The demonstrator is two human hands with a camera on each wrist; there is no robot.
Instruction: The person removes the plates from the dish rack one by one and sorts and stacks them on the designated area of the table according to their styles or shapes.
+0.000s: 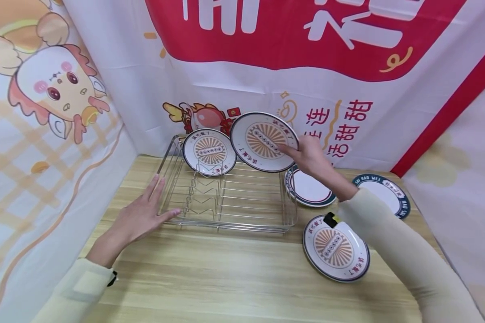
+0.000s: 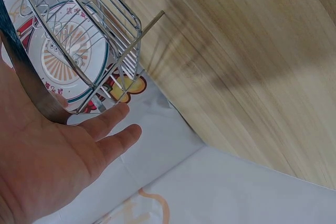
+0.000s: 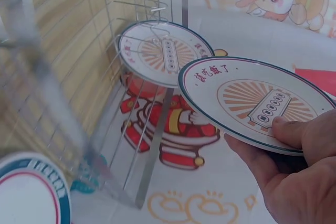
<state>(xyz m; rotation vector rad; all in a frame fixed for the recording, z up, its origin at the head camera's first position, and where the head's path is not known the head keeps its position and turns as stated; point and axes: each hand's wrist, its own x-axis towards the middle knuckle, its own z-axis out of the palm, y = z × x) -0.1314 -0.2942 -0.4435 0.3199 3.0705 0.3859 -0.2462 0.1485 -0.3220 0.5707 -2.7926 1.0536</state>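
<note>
My right hand (image 1: 312,157) pinches a round plate (image 1: 262,141) by its right edge, thumb on the printed face and fingers beneath. That plate is held up over the back right of the wire dish rack (image 1: 250,226). Another plate (image 1: 210,151) with the same orange sunburst stands upright at the back left of the rack; in the right wrist view this standing plate (image 3: 157,53) leans among the wires. At the rack's left front corner, my left hand (image 1: 141,215) rests with fingers spread. In the left wrist view the left hand (image 2: 58,161) has straight fingers beside the rack's wires.
On the wooden table (image 1: 210,278), right of the rack, lie a sunburst plate (image 1: 334,249), a red-ringed plate (image 1: 311,188) and a green-rimmed plate (image 1: 384,193). Printed cloth (image 1: 145,89) hangs behind and at the left.
</note>
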